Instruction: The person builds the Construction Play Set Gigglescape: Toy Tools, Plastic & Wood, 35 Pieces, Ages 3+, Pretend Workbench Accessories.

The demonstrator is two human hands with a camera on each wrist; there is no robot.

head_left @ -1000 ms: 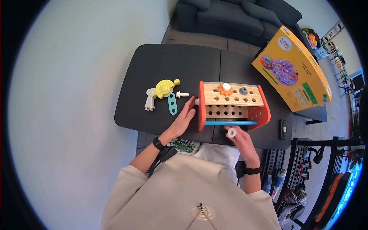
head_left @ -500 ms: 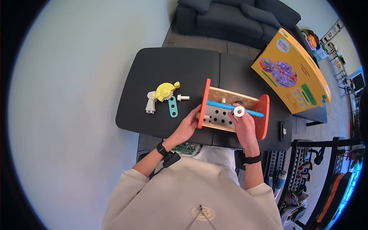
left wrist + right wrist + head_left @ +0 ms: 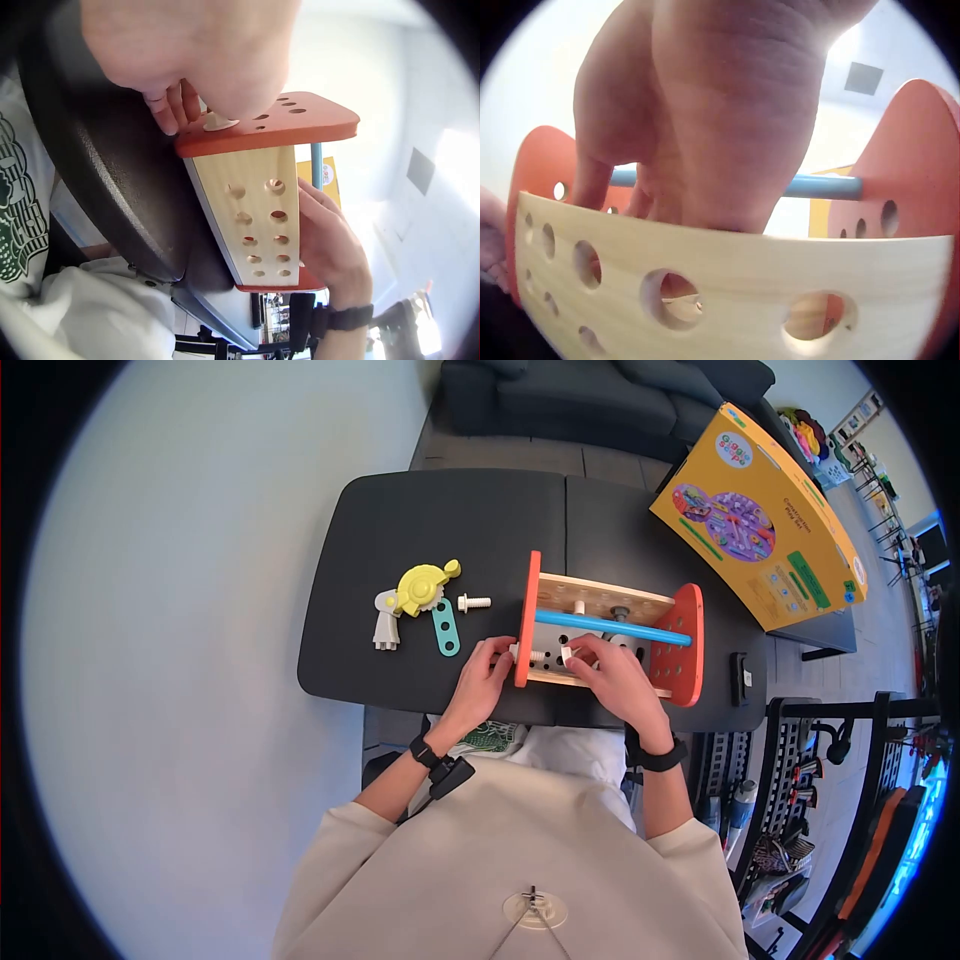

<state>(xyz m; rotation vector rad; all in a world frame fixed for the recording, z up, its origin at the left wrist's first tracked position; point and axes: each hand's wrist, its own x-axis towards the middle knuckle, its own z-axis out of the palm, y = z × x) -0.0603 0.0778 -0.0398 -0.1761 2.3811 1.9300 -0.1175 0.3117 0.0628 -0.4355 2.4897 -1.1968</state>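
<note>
Nut [image 3: 567, 655], pinched in the fingers of the right hand [image 3: 622, 680], sits inside the toolbox [image 3: 687, 650] near the bolt [image 3: 538, 656] gripped by the left hand [image 3: 477, 685], by the near edge of the tabletop [image 3: 450, 515], a carton [image 3: 775, 525] at its far right corner.

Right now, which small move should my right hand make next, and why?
Probably your right hand should bring the white nut onto the tip of the white bolt: its thread pokes through the red panel toward the nut, and your left hand holds its head outside.
</note>
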